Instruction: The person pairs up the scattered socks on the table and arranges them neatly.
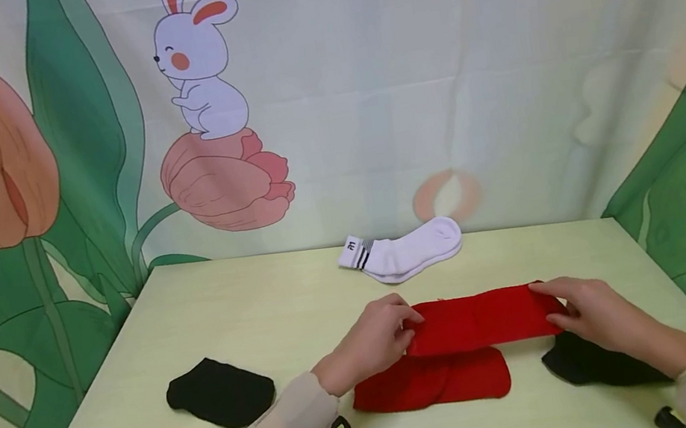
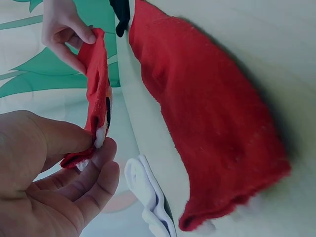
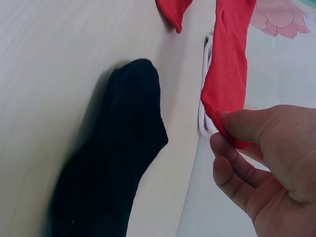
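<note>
A red sock [image 1: 479, 320] is stretched level above the table between both hands. My left hand [image 1: 374, 341] pinches its left end; in the left wrist view the thumb and fingers [image 2: 101, 163] close on the edge, where some white shows. At the other end, my right hand [image 1: 593, 308] pinches the sock between thumb and fingers, seen closely in the right wrist view [image 3: 276, 158]. Below it, a second red sock [image 1: 433, 383] lies flat on the table, partly covered in the head view. Beneath my right wrist lies a black sock [image 1: 603, 363], partly hidden by the forearm.
Another black sock [image 1: 219, 394] lies at the left of the pale table [image 1: 288, 291]. A pair of white socks [image 1: 413, 248] with black stripes rests near the back edge. Behind the table hangs a printed curtain [image 1: 350, 91] with a rabbit and tulips.
</note>
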Action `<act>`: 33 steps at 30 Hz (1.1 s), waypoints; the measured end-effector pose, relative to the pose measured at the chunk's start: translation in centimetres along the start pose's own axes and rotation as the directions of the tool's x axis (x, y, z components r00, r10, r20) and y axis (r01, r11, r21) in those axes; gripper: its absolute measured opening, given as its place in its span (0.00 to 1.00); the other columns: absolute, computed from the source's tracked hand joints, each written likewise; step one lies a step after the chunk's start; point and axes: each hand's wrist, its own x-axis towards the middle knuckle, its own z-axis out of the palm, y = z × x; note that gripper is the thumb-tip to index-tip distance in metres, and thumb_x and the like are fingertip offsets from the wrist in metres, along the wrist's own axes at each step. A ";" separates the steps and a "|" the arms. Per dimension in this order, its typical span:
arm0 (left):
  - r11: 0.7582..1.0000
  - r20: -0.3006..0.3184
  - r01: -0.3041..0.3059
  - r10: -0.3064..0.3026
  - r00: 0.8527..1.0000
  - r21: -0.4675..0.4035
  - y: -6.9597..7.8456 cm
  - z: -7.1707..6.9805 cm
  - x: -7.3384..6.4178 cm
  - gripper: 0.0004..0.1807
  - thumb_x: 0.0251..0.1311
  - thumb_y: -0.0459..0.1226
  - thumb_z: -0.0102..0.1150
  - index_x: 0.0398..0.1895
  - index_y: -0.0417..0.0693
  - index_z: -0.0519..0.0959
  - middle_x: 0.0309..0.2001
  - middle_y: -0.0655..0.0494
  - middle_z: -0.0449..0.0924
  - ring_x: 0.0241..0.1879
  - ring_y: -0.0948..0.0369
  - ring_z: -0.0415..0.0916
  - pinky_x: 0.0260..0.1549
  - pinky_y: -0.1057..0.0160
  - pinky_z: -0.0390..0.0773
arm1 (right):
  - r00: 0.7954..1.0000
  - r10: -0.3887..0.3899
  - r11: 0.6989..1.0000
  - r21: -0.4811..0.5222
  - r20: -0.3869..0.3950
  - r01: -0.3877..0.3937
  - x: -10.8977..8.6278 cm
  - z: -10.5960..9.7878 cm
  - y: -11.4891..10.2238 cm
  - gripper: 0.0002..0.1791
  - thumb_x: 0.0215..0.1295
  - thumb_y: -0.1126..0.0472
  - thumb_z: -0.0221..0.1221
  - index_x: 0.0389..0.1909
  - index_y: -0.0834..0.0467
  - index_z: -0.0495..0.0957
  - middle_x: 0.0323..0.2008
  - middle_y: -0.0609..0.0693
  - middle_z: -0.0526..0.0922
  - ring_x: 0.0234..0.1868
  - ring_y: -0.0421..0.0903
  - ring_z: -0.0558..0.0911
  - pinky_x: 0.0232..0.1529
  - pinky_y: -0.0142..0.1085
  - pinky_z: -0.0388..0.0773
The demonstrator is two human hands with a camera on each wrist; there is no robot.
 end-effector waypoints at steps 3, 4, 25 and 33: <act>1.000 -0.012 0.002 -0.002 1.000 0.008 -0.3 -0.1 -0.6 0.11 0.66 0.27 0.63 0.49 0.38 0.87 0.46 0.50 0.83 0.45 0.58 0.79 0.42 0.73 0.79 | 1.000 -0.004 1.000 0.001 0.007 0.004 0.2 0.2 -0.5 0.33 0.56 0.68 0.74 0.64 0.65 0.77 0.52 0.60 0.84 0.32 0.41 0.76 0.33 0.29 0.81; 1.000 -0.015 0.003 -0.003 1.000 0.009 -0.3 -0.1 -0.8 0.11 0.66 0.27 0.63 0.49 0.38 0.87 0.46 0.50 0.83 0.45 0.58 0.79 0.42 0.73 0.79 | 1.000 -0.005 1.000 0.001 0.009 0.005 0.1 0.3 -0.6 0.33 0.56 0.68 0.74 0.64 0.65 0.77 0.52 0.60 0.84 0.32 0.41 0.76 0.33 0.29 0.81; 0.999 -0.020 0.037 -0.037 0.999 -0.001 -1.8 -1.0 -4.0 0.11 0.63 0.25 0.63 0.46 0.37 0.88 0.43 0.49 0.83 0.38 0.57 0.80 0.38 0.69 0.80 | 0.997 -0.073 0.994 0.087 0.040 0.069 0.4 1.7 -3.1 0.31 0.58 0.69 0.72 0.65 0.64 0.77 0.51 0.56 0.84 0.25 0.34 0.72 0.28 0.28 0.77; 0.996 0.010 0.081 -0.080 0.997 -0.027 -2.2 -1.3 -5.0 0.10 0.63 0.25 0.64 0.46 0.37 0.88 0.43 0.49 0.83 0.35 0.60 0.77 0.35 0.70 0.79 | 0.995 -0.088 0.991 0.106 0.051 0.082 0.4 2.3 -3.9 0.31 0.59 0.68 0.72 0.65 0.63 0.77 0.52 0.55 0.84 0.25 0.34 0.71 0.28 0.28 0.76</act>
